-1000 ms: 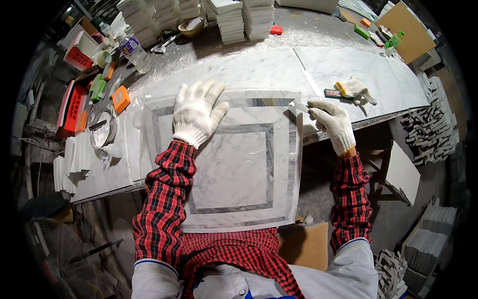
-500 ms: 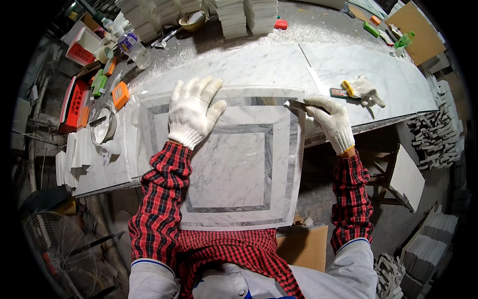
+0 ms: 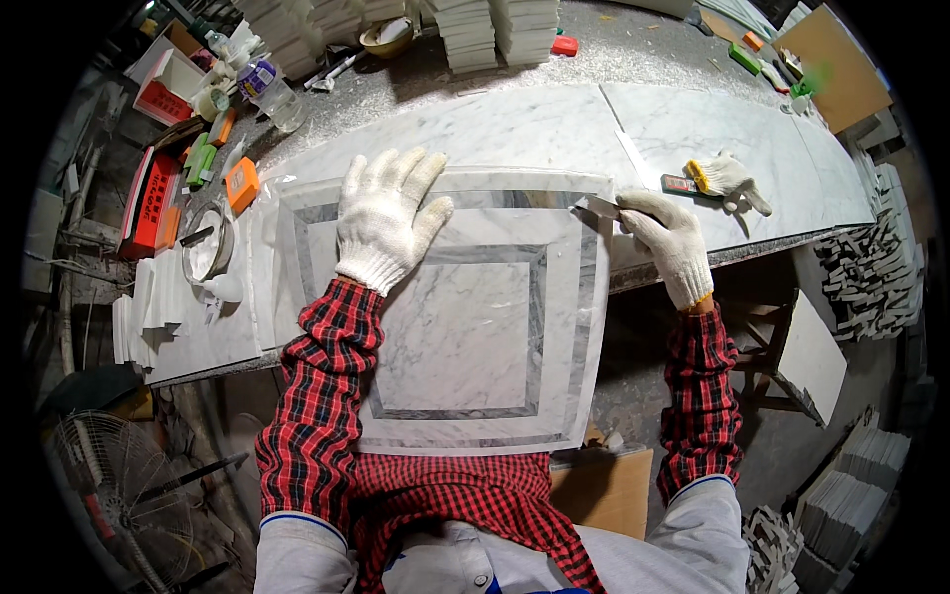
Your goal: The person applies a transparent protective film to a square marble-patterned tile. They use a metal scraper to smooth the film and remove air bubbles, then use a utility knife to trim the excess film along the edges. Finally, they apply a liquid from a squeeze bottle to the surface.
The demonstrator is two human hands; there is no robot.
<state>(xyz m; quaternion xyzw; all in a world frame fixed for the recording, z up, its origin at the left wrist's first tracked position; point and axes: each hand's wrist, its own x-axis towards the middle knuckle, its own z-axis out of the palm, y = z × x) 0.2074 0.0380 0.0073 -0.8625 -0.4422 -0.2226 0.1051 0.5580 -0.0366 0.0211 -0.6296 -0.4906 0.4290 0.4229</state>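
A square marble panel (image 3: 455,337) with inlaid dark grey bands lies in front of me, its near edge overhanging the bench. My left hand (image 3: 384,218), in a white knit glove, is spread flat on the panel's upper left part, fingers pointing away. In my gloved right hand (image 3: 668,243) is a small flat metal scraper (image 3: 600,207), pinched by its handle end. Its blade reaches left over the panel's far right corner, at the outer grey band; whether it touches the stone I cannot tell. Clear film seems to border the panel.
Marble slabs (image 3: 495,124) cover the bench. At right lie a spare glove (image 3: 734,185) and a small tool (image 3: 683,184). At left are a roll of tape (image 3: 207,247), an orange block (image 3: 241,185), a red box (image 3: 150,206) and a plastic bottle (image 3: 275,97). Tile stacks (image 3: 465,35) stand behind.
My right hand has shifted slightly right with the scraper, whose blade now shows more of its flat face. My left hand stays pressed on the panel.
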